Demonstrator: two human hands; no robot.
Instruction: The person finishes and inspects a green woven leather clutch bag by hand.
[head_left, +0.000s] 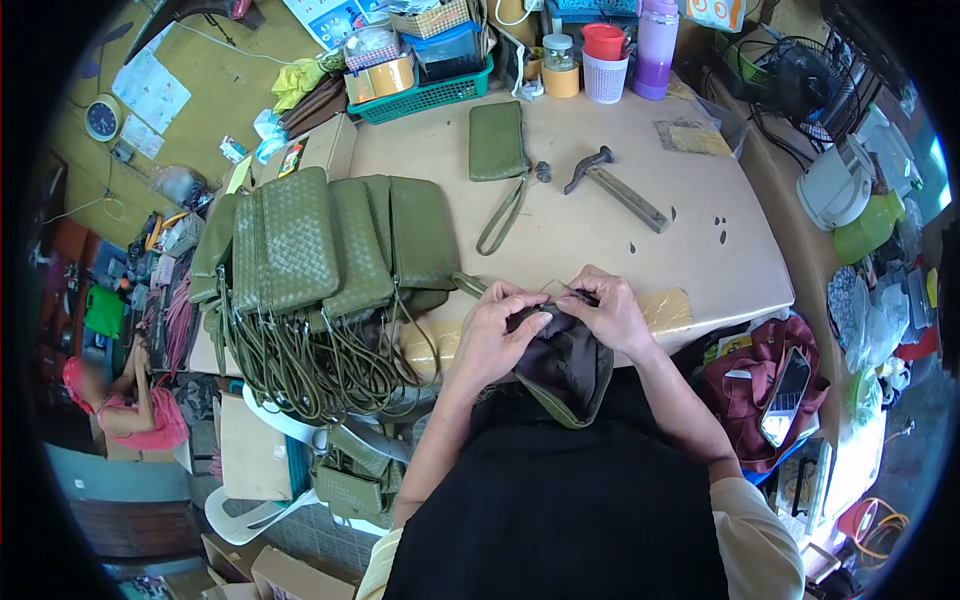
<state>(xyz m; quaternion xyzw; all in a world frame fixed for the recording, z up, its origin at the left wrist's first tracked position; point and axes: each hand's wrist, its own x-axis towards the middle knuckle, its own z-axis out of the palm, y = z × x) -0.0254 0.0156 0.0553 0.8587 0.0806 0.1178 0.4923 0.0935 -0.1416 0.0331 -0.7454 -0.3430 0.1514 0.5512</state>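
Observation:
Both hands grip the opened mouth of an olive-green pouch, its dark lining showing, at the front edge of the table. My left hand pinches the left side of the rim, thumb inside. My right hand pinches the rim on the other side, fingertips close to the left ones. A green strap sticks out beside my left hand. To the left lies a pile of woven green pouches with looped wrist straps hanging over the edge. Farther back lies a single flat green pouch with its strap.
A hammer lies on the table beyond my right hand. At the back stand a green basket, a purple bottle and a red-lidded cup. A maroon bag with a phone sits at right. Another person is at far left.

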